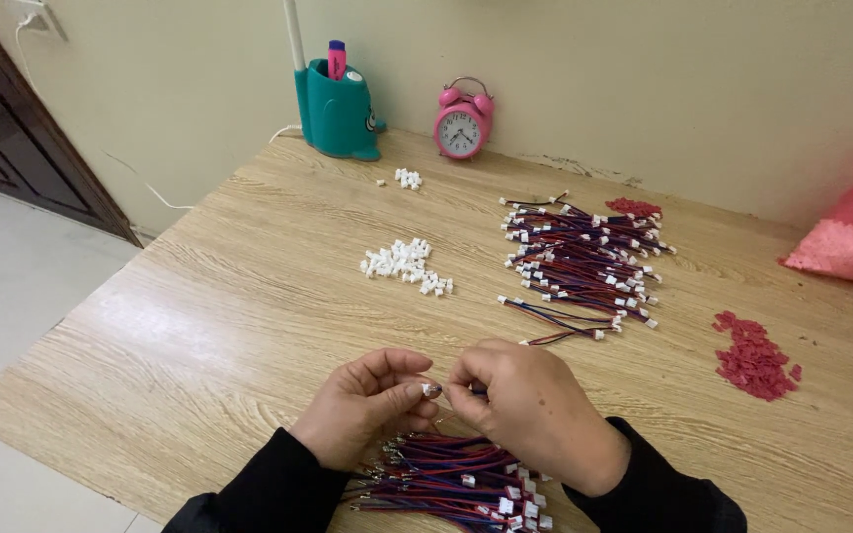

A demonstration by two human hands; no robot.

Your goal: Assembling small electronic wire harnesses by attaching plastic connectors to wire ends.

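Just above the near bundle (451, 484) of red-and-blue wires, both hands are meeting at the fingertips. The left hand (367, 405) is pinching a small white connector (430, 390) between thumb and forefinger, closed tight on it. The right hand (530, 405) is curling narrow around what looks like a wire end, though its fingers are hiding the wire itself, so I cannot tell for sure what it grips. The connector is sitting right at the left fingertips, touching the right ones. To do this well, it seems best to be keeping the connector steady and square while feeding the wire straight in. Farther from the bundle, loose white connectors (405, 263) are lying in a heap, with another wire pile (584, 262) beside them.
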